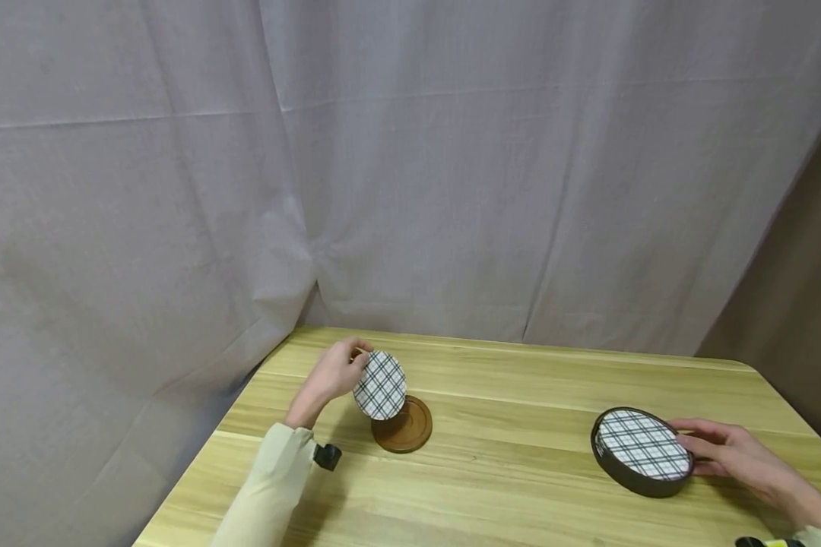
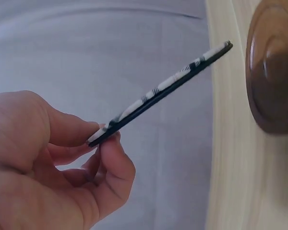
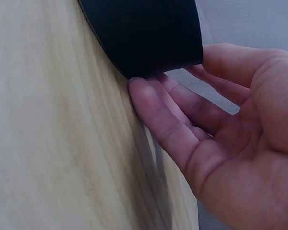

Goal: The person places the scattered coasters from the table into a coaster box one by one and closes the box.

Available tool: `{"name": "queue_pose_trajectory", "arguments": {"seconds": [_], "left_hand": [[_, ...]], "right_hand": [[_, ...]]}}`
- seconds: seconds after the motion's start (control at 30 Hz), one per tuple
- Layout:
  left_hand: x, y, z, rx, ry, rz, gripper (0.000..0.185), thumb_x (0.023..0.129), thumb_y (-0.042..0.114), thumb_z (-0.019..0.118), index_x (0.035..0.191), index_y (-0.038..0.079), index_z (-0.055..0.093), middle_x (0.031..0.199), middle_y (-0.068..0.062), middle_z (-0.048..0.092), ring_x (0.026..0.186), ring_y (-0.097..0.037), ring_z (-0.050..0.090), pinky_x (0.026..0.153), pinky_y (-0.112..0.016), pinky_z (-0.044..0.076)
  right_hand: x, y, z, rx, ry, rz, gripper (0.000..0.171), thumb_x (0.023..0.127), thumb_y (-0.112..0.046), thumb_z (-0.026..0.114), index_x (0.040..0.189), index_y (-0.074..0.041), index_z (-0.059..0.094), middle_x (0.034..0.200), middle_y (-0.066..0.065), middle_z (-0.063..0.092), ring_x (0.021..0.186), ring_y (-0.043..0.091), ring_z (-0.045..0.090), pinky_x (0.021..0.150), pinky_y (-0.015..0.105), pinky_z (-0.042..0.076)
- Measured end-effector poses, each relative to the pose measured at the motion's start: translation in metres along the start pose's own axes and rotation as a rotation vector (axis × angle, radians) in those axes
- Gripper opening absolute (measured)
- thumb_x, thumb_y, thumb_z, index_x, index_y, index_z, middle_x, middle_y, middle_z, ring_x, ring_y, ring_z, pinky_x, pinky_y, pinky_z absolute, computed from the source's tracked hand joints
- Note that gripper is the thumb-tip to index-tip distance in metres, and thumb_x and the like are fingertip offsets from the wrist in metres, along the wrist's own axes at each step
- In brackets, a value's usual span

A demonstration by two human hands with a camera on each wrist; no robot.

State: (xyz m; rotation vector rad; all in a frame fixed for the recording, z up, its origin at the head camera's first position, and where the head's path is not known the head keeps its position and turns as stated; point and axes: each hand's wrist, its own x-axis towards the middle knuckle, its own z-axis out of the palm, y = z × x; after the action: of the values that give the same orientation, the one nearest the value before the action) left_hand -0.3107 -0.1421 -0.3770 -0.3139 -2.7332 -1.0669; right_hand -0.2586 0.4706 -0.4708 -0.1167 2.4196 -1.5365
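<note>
My left hand (image 1: 334,372) pinches a round plaid coaster (image 1: 380,385) by its edge and holds it tilted just above a round brown wooden base (image 1: 404,427). The left wrist view shows the thin coaster (image 2: 163,88) edge-on between thumb and fingers (image 2: 113,167), with the brown base (image 2: 273,67) at the right. At the right of the table my right hand (image 1: 725,450) rests against a black round holder (image 1: 639,456) with plaid coasters inside it. In the right wrist view the straight fingers (image 3: 158,115) touch the holder's black wall (image 3: 144,33).
A light wooden table (image 1: 520,486) carries everything. A grey curtain (image 1: 410,167) hangs close behind its far edge and along the left side. The table's right edge lies just beyond my right hand.
</note>
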Motion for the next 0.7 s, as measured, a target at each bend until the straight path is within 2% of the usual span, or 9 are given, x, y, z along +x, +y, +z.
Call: {"name": "queue_pose_trajectory", "arguments": {"seconds": [0.17,0.43,0.57,0.7], "left_hand": [[0.005,0.012,0.01,-0.039,-0.005,0.019,0.022,0.097,0.01,0.052,0.113,0.005,0.066,0.097,-0.011,0.071,0.081,-0.017,0.062,0.069,-0.03,0.05],[0.013,0.032,0.026,-0.189,-0.068,0.032,0.027,0.099,0.009,0.049,0.121,0.0,0.062,0.1,-0.017,0.069,0.073,-0.016,0.062,0.058,-0.028,0.054],[0.016,0.04,0.033,-0.24,-0.085,0.026,0.028,0.1,0.01,0.049,0.123,0.001,0.061,0.102,-0.018,0.068,0.073,-0.016,0.062,0.057,-0.027,0.055],[0.019,0.046,0.039,-0.297,-0.105,0.028,0.027,0.1,0.008,0.049,0.123,0.0,0.061,0.103,-0.019,0.067,0.072,-0.017,0.063,0.057,-0.03,0.058]], "right_hand": [[0.0,0.001,-0.001,0.006,-0.005,-0.014,0.022,0.102,-0.024,0.053,0.115,-0.039,0.064,0.102,-0.025,0.062,0.091,0.001,0.063,0.077,0.029,0.059],[0.0,0.001,-0.002,0.039,-0.038,-0.029,0.026,0.103,-0.021,0.051,0.112,-0.043,0.062,0.103,-0.023,0.065,0.092,0.002,0.064,0.077,0.029,0.059],[-0.001,-0.003,-0.002,0.009,-0.014,0.002,0.021,0.103,-0.025,0.052,0.117,-0.036,0.062,0.103,-0.02,0.064,0.092,0.003,0.064,0.078,0.03,0.059],[0.0,-0.006,0.0,-0.021,0.014,0.027,0.03,0.101,-0.027,0.055,0.129,-0.018,0.06,0.106,-0.015,0.063,0.092,0.004,0.064,0.079,0.03,0.059]]}}
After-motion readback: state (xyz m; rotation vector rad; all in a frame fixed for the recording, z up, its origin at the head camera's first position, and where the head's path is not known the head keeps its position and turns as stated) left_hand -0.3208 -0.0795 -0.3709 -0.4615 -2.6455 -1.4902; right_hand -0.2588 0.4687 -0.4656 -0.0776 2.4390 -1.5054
